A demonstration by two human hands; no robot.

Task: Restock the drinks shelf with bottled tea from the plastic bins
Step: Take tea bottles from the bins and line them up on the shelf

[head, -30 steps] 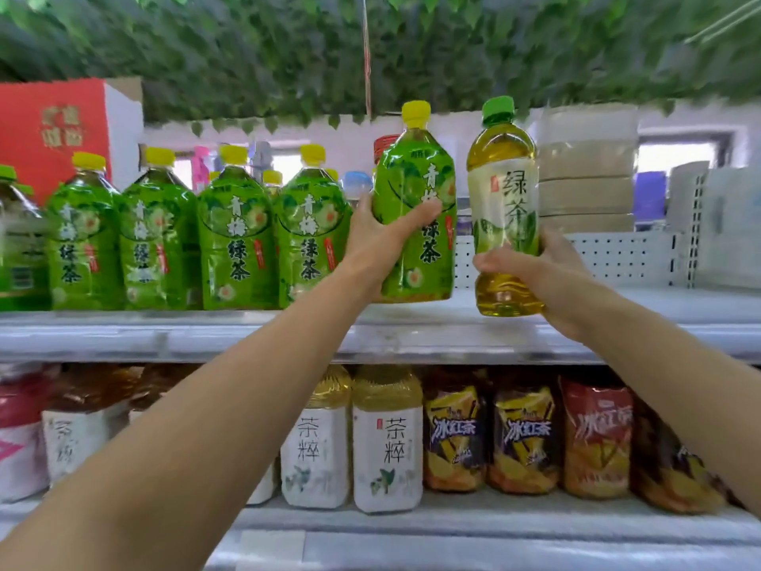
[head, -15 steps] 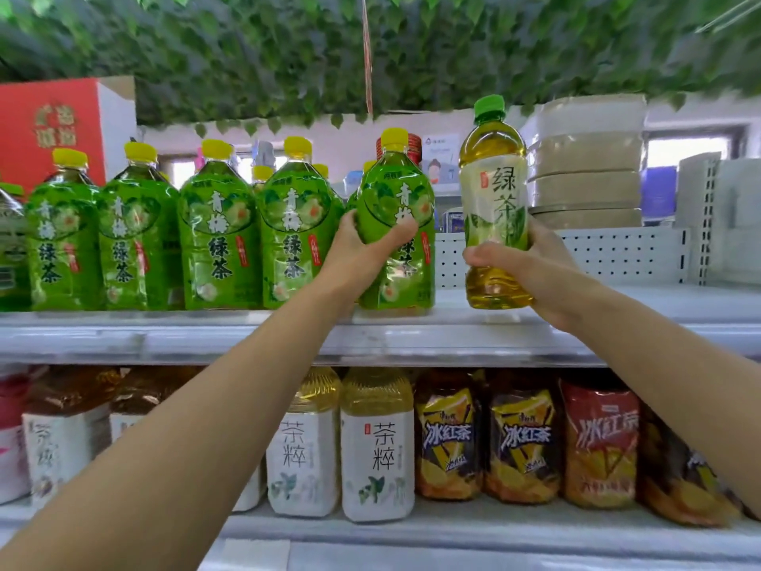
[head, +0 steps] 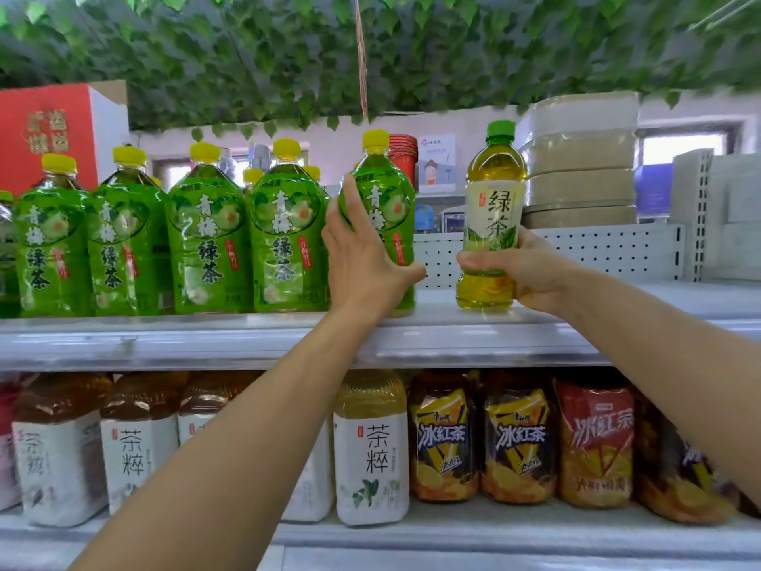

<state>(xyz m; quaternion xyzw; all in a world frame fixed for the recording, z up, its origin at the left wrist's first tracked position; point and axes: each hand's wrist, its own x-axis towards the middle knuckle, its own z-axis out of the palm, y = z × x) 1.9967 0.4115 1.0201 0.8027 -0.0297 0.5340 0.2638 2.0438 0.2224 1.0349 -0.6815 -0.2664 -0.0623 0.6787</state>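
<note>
The left hand (head: 362,257) lay flat-fingered against the green plum-tea bottle (head: 387,216) standing on the upper shelf (head: 288,335), seemingly squaring it with its row, while the right hand (head: 519,269) gripped a pale green-tea bottle (head: 492,224) just right, apparently next to place.

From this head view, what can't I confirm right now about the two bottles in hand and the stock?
- Yellow-capped green bottle: its base is hidden by the left hand, so seating on the upper shelf is uncertain.
- Green-capped bottle: the right hand covers its lower label.
- Plastic bins: out of frame.
- Back-row bottles: hidden by the front row.
</note>
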